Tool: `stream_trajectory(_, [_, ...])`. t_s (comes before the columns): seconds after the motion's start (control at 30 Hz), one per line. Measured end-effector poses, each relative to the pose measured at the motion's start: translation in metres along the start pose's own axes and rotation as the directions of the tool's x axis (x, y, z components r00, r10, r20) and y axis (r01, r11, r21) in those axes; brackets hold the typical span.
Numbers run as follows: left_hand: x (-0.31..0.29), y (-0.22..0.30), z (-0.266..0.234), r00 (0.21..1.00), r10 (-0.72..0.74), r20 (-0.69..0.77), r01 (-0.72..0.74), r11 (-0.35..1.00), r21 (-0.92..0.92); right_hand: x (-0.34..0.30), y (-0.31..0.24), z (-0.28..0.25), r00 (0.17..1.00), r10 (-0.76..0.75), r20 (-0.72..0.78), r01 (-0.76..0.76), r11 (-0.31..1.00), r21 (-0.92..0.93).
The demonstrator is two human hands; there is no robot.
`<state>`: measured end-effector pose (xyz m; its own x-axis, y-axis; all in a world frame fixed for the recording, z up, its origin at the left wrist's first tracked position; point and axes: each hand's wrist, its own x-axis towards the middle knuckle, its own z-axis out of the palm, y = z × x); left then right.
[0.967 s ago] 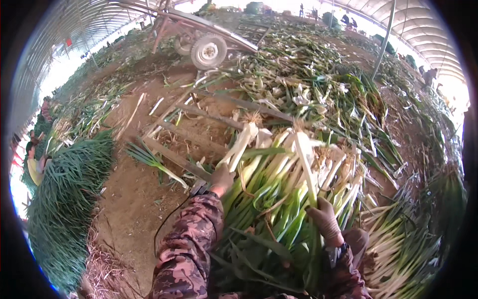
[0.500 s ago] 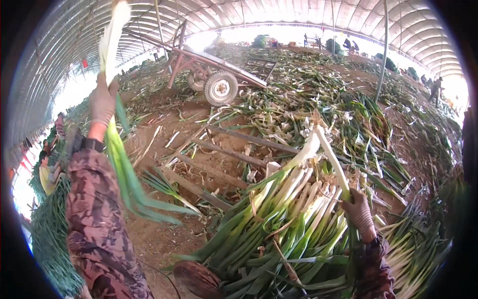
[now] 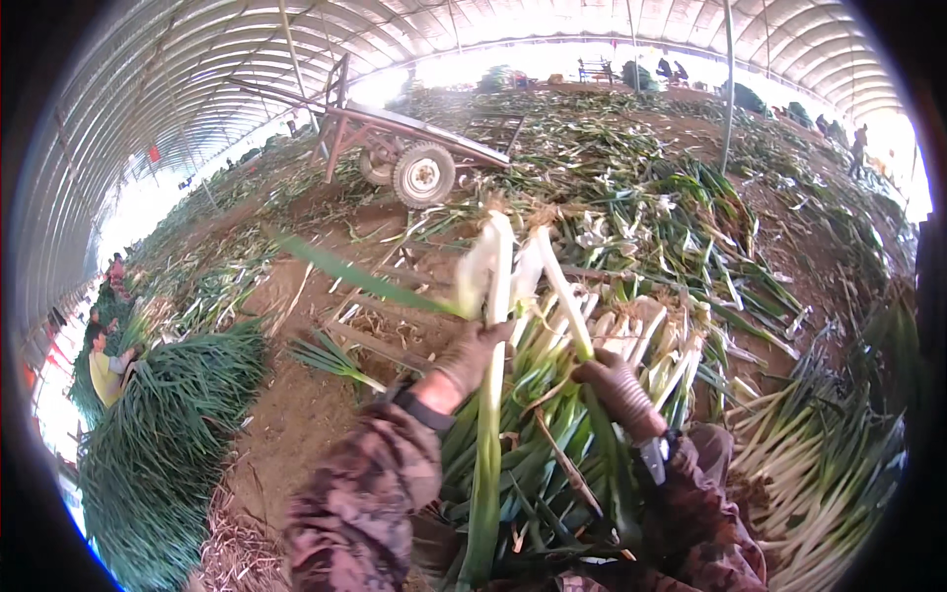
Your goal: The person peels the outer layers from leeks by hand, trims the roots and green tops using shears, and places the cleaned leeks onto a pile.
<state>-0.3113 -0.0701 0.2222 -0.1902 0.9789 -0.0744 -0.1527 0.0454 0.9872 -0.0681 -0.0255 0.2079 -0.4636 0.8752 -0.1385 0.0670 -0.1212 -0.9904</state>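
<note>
Evidently, 2 leeks are being handled, root ends up. An upright leek (image 3: pixel 487 434) is clamped by the curled fingers of the left hand (image 3: pixel 470 361) — whether the blurred white stalk (image 3: pixel 473 271) beside it is gripped too cannot be told. A tilted leek (image 3: pixel 563 288) is gripped in the closed fingers of the right hand (image 3: pixel 616 387), its root end leaned leftward. Both are held above a leek heap (image 3: pixel 646 335); a wheeled cart (image 3: pixel 421 130) (tilted on its wheels) is seen beyond — on littered ground.
</note>
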Motion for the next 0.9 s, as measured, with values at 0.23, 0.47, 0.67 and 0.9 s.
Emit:
stream_trajectory(0.23, [0.038,-0.051,0.083,0.99,-0.144,-0.001,0.14,0.962,-0.235,0.0,0.074,0.009,1.0,0.003,0.005,-0.005,0.892,0.453])
stream_trajectory(0.47, [0.054,-0.042,0.075,0.992,0.045,-0.118,-0.019,0.978,0.209,-0.017,0.043,0.041,0.995,0.002,0.099,-0.054,0.853,0.52])
stream_trajectory(0.67, [0.125,0.004,-0.027,0.744,0.654,0.14,-0.324,0.169,0.931,-0.025,0.026,0.056,0.969,-0.131,0.212,0.025,0.898,0.438])
stream_trajectory(0.9, [0.174,0.043,-0.001,0.997,0.077,-0.014,-0.06,0.869,0.492,-0.034,0.02,0.054,0.943,-0.064,0.325,-0.04,0.953,0.302])
